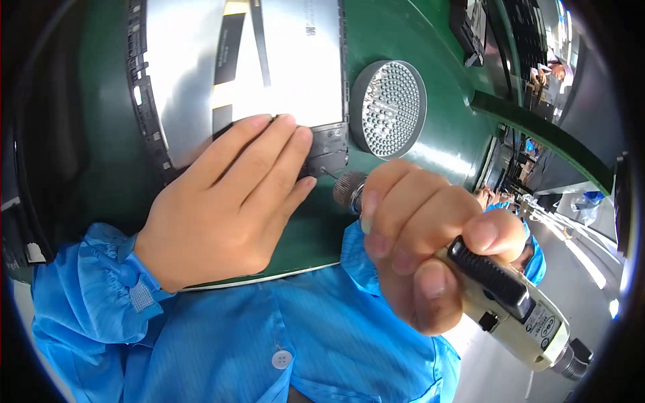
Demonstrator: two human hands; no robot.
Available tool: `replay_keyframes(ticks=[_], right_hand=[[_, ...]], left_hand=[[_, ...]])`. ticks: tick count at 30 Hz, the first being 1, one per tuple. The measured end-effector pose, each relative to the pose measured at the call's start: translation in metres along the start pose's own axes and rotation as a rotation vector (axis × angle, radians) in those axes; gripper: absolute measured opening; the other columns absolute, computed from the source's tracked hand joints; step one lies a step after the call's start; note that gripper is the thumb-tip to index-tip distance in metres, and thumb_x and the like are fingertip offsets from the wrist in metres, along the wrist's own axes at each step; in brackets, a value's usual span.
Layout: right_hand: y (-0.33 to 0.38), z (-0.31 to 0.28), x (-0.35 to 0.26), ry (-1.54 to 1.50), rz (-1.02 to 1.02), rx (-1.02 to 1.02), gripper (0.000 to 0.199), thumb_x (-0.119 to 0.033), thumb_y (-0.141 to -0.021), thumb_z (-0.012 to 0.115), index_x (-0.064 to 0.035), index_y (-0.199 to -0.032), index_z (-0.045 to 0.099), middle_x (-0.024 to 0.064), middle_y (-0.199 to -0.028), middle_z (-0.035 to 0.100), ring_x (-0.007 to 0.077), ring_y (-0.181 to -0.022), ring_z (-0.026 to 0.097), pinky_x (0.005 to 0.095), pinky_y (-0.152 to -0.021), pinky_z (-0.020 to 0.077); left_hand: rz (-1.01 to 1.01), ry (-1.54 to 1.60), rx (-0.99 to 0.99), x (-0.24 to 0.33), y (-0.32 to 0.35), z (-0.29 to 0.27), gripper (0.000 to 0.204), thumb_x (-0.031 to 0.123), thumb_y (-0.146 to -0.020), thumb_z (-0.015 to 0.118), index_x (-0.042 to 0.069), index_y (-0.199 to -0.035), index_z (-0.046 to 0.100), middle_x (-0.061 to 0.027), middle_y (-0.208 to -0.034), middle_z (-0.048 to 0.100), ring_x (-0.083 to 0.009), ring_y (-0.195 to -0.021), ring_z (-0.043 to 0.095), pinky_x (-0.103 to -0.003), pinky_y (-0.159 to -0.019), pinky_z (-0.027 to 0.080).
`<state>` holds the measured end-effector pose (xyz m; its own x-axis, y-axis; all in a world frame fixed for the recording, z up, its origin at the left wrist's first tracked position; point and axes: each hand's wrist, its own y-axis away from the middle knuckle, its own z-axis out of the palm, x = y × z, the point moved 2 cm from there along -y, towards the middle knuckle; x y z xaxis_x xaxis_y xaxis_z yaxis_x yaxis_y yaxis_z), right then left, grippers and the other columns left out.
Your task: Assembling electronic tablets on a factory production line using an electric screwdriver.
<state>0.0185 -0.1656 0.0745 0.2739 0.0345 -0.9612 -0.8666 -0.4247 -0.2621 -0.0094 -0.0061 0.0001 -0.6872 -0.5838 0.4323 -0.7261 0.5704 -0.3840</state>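
Observation:
A silvery flat-screen panel [181, 101] in a black frame lies on the green work surface, with dark tape strips across it. My left hand [215, 201] rests palm down on its lower edge, the fingers stretched out and close together, covering part of the frame. In my right hand [430, 228] is a cream-coloured electric screwdriver [507, 316] with a black lever, held at a slant. Its thin bit points at the frame's lower right corner, by a small hole or screw. Whether the tip touches cannot be made out.
A round grey dish [357, 111] with rows of small shiny round pieces stands right of the panel. Beyond it a dark green curved bar [551, 131] crosses the right side. A black device [470, 30] lies at the far right. Other people are in the background.

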Motion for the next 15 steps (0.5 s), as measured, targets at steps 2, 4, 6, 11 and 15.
replay_keyframes(ticks=[2, 4, 6, 11, 15], right_hand=[[0.0004, 0.0044, 0.0041, -0.015, -0.011, 0.0, 0.036, -0.011, -0.09, 0.058, -0.0114, -0.124, 0.045, 0.0035, -0.07, 0.051, 0.0188, -0.063, 0.053, 0.038, -0.065, 0.0424], [0.0005, 0.0065, 0.0054, -0.037, 0.006, 0.021, 0.036, -0.012, -0.089, 0.059, -0.0112, -0.123, 0.046, 0.0036, -0.069, 0.051, 0.0188, -0.062, 0.053, 0.0375, -0.063, 0.0422], [0.0008, 0.0055, 0.0065, -0.037, 0.019, 0.017, 0.036, -0.012, -0.089, 0.059, -0.0111, -0.123, 0.047, 0.0036, -0.069, 0.051, 0.0188, -0.061, 0.053, 0.0373, -0.063, 0.042], [-0.0018, 0.004, 0.0054, -0.023, 0.024, -0.005, 0.037, -0.011, -0.089, 0.059, -0.0108, -0.124, 0.048, 0.0036, -0.069, 0.051, 0.0188, -0.061, 0.053, 0.0366, -0.061, 0.0415], [-0.0013, 0.005, 0.0047, -0.024, 0.02, -0.026, 0.036, -0.011, -0.089, 0.058, -0.0106, -0.123, 0.047, 0.0037, -0.069, 0.051, 0.0187, -0.062, 0.053, 0.0366, -0.062, 0.0413]], left_hand=[[-0.025, 0.004, 0.01, 0.0002, 0.0016, 0.0013, 0.024, 0.013, -0.075, 0.067, 0.004, -0.096, 0.074, -0.0207, -0.121, 0.06, -0.0342, -0.118, 0.055, -0.044, -0.103, 0.042], [-0.022, -0.015, 0.028, 0.0001, 0.0032, 0.0031, 0.021, 0.013, -0.077, 0.068, 0.004, -0.095, 0.074, -0.0195, -0.12, 0.061, -0.0335, -0.118, 0.055, -0.044, -0.103, 0.042], [-0.031, -0.016, 0.035, 0.0004, 0.0031, 0.0047, 0.02, 0.013, -0.078, 0.068, 0.004, -0.094, 0.074, -0.019, -0.12, 0.061, -0.0333, -0.118, 0.055, -0.043, -0.103, 0.042], [-0.027, -0.032, 0.039, 0.0005, 0.0019, 0.0061, 0.018, 0.013, -0.08, 0.068, 0.005, -0.094, 0.075, -0.018, -0.119, 0.062, -0.0329, -0.118, 0.055, -0.042, -0.104, 0.042], [-0.023, -0.054, 0.038, 0.0022, 0.0017, 0.0048, 0.017, 0.015, -0.082, 0.068, 0.007, -0.095, 0.075, -0.0167, -0.119, 0.062, -0.0323, -0.117, 0.055, -0.041, -0.104, 0.041]])
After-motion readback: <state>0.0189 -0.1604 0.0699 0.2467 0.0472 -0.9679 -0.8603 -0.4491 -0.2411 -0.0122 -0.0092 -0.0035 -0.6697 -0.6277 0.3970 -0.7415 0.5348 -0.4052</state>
